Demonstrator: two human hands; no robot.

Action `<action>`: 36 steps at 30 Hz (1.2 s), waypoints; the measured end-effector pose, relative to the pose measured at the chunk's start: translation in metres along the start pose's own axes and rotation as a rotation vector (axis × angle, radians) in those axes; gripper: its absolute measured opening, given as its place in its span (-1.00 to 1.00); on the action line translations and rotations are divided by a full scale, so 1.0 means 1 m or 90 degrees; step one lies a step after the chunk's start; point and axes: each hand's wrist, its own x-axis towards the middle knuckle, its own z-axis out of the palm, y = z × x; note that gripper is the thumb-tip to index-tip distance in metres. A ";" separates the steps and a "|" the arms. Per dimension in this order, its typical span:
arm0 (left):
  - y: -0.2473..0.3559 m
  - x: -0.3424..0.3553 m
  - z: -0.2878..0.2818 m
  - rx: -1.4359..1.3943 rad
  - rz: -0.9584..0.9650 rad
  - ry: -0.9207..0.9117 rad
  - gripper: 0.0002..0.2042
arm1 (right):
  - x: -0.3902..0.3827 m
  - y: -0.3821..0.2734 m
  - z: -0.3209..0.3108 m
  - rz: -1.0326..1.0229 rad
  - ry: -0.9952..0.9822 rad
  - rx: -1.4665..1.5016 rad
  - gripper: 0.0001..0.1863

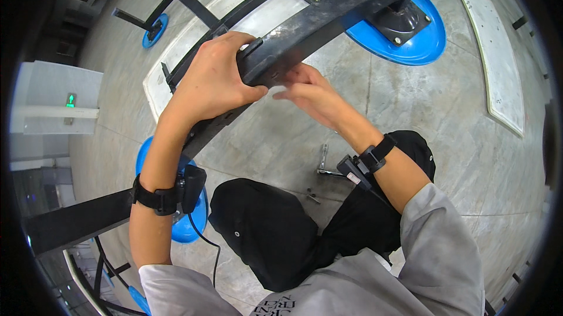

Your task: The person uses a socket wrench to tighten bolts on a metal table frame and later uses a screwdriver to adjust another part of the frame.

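A long black metal beam runs slantwise across in front of me. My left hand is wrapped round it, fingers over the top by a small black bracket and thumb along the near side. Close to the beam's near side is my right hand, its fingers drawn together. Those fingertips are slightly blurred and partly in the beam's shadow, so whatever they hold cannot be made out. At the beam's far right end, a black mounting plate is bolted to a blue round seat.
A socket wrench and small bolts lie on the grey tiled floor near my knees. Beyond the beam rests a white panel; another white panel is at right. More black frames with blue discs stand at left.
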 end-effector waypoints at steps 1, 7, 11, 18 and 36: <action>-0.001 0.000 0.000 0.001 -0.001 -0.001 -0.39 | 0.001 0.004 -0.002 0.018 -0.034 0.129 -0.66; -0.002 0.001 0.003 -0.021 0.023 0.012 -0.35 | 0.028 0.005 -0.014 0.082 0.098 0.235 -0.75; -0.001 0.000 -0.001 -0.021 0.032 -0.006 -0.27 | 0.057 0.000 -0.011 0.128 -0.044 0.173 -0.66; -0.004 0.002 0.002 -0.020 0.052 -0.014 -0.26 | 0.089 0.010 -0.027 0.145 -0.144 0.243 -0.68; -0.013 0.010 0.003 -0.047 0.081 -0.034 -0.28 | 0.144 0.034 -0.071 0.038 -0.174 0.293 -0.62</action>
